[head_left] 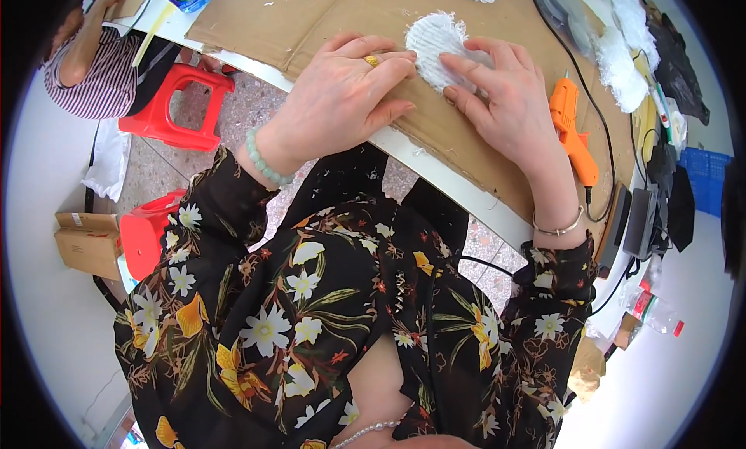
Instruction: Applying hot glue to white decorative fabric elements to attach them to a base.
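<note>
Fingers of the left hand (342,92) curl loosely, thumb standing apart, tips right by the left edge of a fuzzy white pad (432,45); contact there, can't tell. And here's the pad, on brown cardboard (326,18), ridged and frayed: light, soft and floppy by the look, probably shedding threads, so best held by its denser middle, not the fringe. On its right side, the right hand (505,92) lays bent fingers over it, any pinch hidden. Farther right, an orange glue gun (573,130).
</note>
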A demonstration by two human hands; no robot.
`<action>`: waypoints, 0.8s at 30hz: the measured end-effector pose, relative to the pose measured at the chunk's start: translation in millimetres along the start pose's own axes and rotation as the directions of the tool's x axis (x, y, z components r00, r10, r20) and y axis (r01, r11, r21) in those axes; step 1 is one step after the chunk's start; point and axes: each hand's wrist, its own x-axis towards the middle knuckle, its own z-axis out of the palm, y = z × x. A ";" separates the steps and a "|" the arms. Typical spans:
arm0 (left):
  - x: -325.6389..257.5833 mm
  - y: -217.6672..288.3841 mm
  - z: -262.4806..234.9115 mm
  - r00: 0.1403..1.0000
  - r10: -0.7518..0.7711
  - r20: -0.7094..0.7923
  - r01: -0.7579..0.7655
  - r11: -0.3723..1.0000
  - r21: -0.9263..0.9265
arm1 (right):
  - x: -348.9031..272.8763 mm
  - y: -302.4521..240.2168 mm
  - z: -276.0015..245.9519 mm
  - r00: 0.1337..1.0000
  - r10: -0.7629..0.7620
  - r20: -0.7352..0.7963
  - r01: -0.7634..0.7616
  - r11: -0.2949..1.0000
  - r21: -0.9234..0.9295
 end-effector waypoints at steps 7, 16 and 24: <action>0.4 3.9 -2.9 0.999 -0.046 0.010 0.046 0.998 0.039 | 3.5 2.0 2.7 0.999 0.043 -0.010 -0.043 0.999 0.024; 6.5 3.6 -6.0 0.999 -0.038 0.027 0.037 0.998 0.042 | 2.8 -1.6 -3.8 0.999 0.019 0.029 -0.020 0.998 0.060; 11.8 7.3 7.0 0.998 0.031 0.046 -0.031 0.999 0.008 | -0.2 6.8 -10.0 0.998 0.065 -0.027 -0.066 0.997 -0.042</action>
